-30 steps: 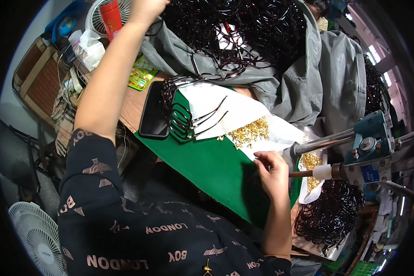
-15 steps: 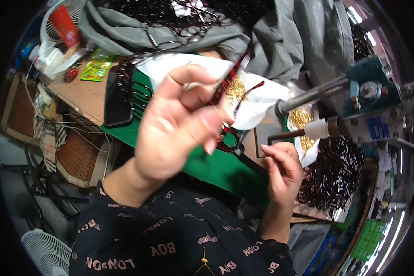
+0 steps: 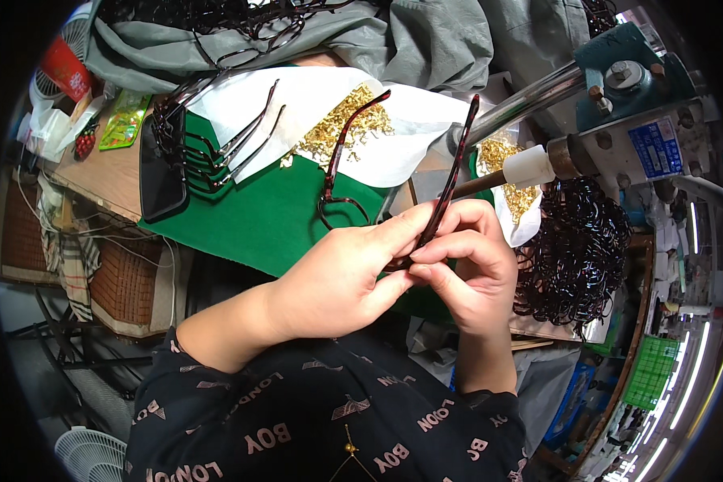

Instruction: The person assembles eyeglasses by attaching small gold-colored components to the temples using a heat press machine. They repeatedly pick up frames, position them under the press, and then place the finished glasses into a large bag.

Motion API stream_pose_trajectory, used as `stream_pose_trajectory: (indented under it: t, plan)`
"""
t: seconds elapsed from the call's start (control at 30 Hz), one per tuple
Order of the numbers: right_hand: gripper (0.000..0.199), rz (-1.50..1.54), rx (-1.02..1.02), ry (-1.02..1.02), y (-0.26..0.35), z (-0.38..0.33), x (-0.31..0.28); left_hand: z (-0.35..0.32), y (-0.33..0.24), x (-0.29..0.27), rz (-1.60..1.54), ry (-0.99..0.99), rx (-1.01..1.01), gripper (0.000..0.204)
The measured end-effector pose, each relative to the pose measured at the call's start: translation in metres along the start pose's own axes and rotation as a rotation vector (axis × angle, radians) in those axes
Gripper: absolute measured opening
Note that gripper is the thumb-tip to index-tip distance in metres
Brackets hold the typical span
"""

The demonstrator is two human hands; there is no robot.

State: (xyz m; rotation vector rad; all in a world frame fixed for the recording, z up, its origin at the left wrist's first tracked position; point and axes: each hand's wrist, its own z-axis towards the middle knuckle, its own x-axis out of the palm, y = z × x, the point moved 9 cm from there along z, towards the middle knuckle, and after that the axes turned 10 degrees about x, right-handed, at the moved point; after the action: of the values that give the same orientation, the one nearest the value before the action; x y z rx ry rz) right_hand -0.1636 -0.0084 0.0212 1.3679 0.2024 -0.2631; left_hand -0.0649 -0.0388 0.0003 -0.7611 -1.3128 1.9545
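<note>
Both my hands meet low in front of the machine on a dark red, tortoiseshell-patterned eyeglass frame (image 3: 459, 161). Its two temples stick up, one to the left of my fingers and one between my hands. My left hand (image 3: 341, 277) is closed around the frame's front, thumb and fingers near the right end piece. With thumb and fingertips, my right hand (image 3: 470, 269) pinches at the base of the right temple; whether a small part is in that pinch is hidden. Small gold-coloured metal pieces (image 3: 349, 120) lie heaped on a white sheet (image 3: 414, 149) just beyond.
A green mat (image 3: 233, 233) covers the bench. Several eyeglass frames (image 3: 209, 165) rest by a black phone (image 3: 162, 181) on the left. At right, a machine's rod with a white collar (image 3: 528, 166) juts toward my hands, beside a pile of dark frames (image 3: 574, 249).
My left hand has come down with the eyeglass frame from its raised place to meet my right hand. My right hand has moved slightly up and left and now pinches at the frame.
</note>
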Motion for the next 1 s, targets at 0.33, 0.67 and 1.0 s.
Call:
stream_pose_trajectory:
  t: [0.33,0.67,1.0]
  plan:
    - [0.049,0.476,0.517,0.162,-0.041,0.002,0.012,0.001,-0.007,0.010,0.074,-0.044,0.325,0.071]
    - [0.045,0.260,0.175,-0.341,-0.045,-0.023,-0.051,0.054,-0.011,0.014,-0.826,-0.307,0.033,0.043]
    - [0.012,0.312,0.101,-0.609,-0.055,-0.017,-0.116,0.103,-0.009,0.040,-0.913,-0.233,0.092,0.050]
